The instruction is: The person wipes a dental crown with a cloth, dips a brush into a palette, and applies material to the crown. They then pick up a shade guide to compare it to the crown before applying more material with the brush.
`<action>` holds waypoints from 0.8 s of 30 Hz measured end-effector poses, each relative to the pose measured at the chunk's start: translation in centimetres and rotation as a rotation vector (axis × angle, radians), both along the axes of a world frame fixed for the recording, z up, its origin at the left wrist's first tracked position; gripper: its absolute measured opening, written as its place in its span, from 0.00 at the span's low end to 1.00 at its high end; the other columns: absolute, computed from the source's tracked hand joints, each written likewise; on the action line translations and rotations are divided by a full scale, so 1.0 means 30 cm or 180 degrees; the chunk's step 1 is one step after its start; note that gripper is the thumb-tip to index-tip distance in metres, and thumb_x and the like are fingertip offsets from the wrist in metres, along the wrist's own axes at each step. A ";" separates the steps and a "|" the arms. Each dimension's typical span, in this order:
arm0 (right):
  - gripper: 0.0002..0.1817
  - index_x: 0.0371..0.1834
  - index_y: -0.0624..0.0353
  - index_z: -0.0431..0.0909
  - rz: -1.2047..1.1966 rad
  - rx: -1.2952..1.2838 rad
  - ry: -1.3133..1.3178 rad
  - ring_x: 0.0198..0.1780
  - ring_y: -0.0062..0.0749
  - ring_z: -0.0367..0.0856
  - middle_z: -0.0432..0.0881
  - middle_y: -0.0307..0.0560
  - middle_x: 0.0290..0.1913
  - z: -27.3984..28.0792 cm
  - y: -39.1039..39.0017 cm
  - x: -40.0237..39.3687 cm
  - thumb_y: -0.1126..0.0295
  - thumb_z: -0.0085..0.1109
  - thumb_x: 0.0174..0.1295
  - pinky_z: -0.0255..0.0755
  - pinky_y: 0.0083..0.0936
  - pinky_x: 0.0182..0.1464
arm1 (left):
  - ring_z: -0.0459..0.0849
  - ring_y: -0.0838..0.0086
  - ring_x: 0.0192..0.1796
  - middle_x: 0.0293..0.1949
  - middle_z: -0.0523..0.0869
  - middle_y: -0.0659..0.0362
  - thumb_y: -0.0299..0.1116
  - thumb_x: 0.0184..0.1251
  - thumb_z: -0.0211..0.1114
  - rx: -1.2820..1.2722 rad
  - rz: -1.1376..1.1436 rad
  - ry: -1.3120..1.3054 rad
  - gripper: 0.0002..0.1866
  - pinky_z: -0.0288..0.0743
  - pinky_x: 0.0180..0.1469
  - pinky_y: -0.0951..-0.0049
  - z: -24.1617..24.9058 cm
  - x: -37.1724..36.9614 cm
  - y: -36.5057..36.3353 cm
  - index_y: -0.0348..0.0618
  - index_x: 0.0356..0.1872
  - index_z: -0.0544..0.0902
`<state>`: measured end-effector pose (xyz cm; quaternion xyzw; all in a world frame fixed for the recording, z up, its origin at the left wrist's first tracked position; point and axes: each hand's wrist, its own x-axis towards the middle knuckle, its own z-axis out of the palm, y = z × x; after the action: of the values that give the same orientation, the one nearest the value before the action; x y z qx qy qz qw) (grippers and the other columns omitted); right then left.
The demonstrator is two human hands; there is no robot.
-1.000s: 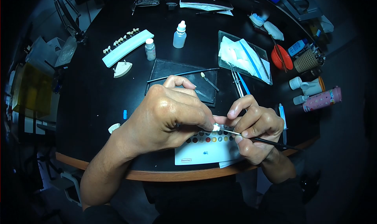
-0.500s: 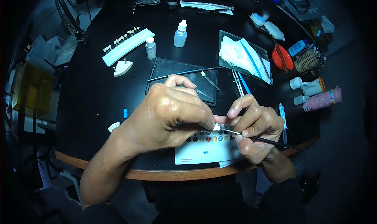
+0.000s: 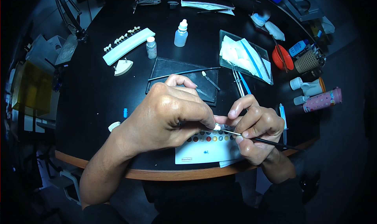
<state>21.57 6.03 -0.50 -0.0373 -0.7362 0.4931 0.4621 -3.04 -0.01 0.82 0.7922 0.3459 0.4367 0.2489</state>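
Note:
My left hand [image 3: 172,114] pinches a small white piece [image 3: 216,127] that looks like a dental crown, mostly covered by the fingertips. My right hand [image 3: 257,130] grips a fine brush [image 3: 271,141] with a black handle. Its thin tip points left and reaches the white piece or comes very near; contact is too small to tell. Both hands are above a white palette card [image 3: 196,155] with rows of coloured round spots and a blue smear. The fingers hide part of those rows.
Behind the hands lies a dark slab [image 3: 165,69] with a long brush [image 3: 184,72] across it. A dropper bottle [image 3: 180,35], a small vial [image 3: 151,49], a tooth shade guide [image 3: 127,47] and a plaster model [image 3: 123,68] stand farther back. Tweezers [image 3: 238,81] lean by a glass plate [image 3: 269,77] with tissue.
Almost nothing differs. Both hands keep their grips and places, and the brush tip stays at the white piece with at most a tiny shift.

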 end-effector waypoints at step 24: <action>0.07 0.21 0.61 0.75 0.0032 -0.0045 -0.0019 0.50 0.44 0.85 0.82 0.47 0.27 0.007 -0.004 0.002 0.85 0.60 0.46 0.93 0.50 0.49 | 0.93 0.78 0.39 0.33 0.96 0.64 0.24 0.56 0.81 0.0019 0.0025 -0.0014 0.06 0.70 0.63 0.62 -0.004 0.004 0.000 0.49 0.32 0.93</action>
<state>21.61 5.90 -0.30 -0.0383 -0.7342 0.5005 0.4571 -2.91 0.00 0.69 0.7906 0.3472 0.4404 0.2457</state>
